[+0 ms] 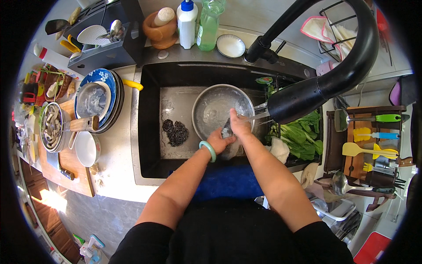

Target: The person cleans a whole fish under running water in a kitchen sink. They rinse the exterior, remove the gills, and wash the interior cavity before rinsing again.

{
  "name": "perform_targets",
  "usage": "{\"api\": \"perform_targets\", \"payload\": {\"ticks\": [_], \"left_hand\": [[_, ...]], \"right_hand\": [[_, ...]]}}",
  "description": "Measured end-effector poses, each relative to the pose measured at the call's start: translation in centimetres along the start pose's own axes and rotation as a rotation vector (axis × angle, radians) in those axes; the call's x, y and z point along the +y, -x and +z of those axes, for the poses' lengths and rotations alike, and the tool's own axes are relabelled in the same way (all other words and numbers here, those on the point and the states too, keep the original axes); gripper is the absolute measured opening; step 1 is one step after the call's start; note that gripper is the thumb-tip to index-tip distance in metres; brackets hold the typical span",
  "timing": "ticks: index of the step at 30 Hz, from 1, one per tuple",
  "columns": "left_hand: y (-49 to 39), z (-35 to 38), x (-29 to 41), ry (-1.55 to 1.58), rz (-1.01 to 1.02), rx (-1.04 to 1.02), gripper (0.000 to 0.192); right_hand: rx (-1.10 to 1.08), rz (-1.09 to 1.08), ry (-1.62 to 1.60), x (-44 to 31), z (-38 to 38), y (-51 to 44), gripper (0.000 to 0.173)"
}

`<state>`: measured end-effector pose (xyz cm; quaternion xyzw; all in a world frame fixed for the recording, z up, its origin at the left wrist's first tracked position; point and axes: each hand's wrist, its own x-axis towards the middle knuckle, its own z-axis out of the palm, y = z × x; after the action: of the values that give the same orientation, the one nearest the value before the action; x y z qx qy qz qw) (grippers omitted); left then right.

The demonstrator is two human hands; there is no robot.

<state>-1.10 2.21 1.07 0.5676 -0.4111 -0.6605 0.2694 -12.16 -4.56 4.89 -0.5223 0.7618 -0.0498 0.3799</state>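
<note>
Water runs from the black faucet (293, 104) onto my right hand (240, 124) at the right side of a round metal basin (214, 102) in the dark sink (174, 151). My left hand (220, 140), below a pale green bangle (208, 151), is at the basin's near rim. Between the two hands is a small dark, wet thing (227, 128), partly hidden by fingers and water; its kind cannot be made out. A clump of dark, stringy material (175, 132), perhaps a scouring pad or dried food, lies on the sink floor left of the basin.
Leafy greens (301, 138) and a white cloth (279, 150) are at the sink's right. Stacked plates (115, 115), a white bowl (87, 149), a strainer (54, 150) with sliced food and a cleaver (54, 160) on a cutting board (80, 184) stand left. Bottles (187, 26) line the back.
</note>
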Motion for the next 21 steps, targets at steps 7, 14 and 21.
{"api": "perform_targets", "payload": {"ticks": [7,14,21], "left_hand": [[0.7,-1.6,1.4,0.129,0.002,0.007,0.056],[1.4,-1.1,1.0,-0.350,0.166,0.151,0.054],[1.9,-1.9,2.0,-0.333,0.043,0.160,0.053]], "right_hand": [[-0.077,-0.240,0.013,1.1,0.3,1.4,0.075],[-0.026,-0.082,-0.123,0.5,2.0,-0.7,0.044],[-0.304,-0.320,-0.381,1.7,0.7,-0.4,0.033]]}}
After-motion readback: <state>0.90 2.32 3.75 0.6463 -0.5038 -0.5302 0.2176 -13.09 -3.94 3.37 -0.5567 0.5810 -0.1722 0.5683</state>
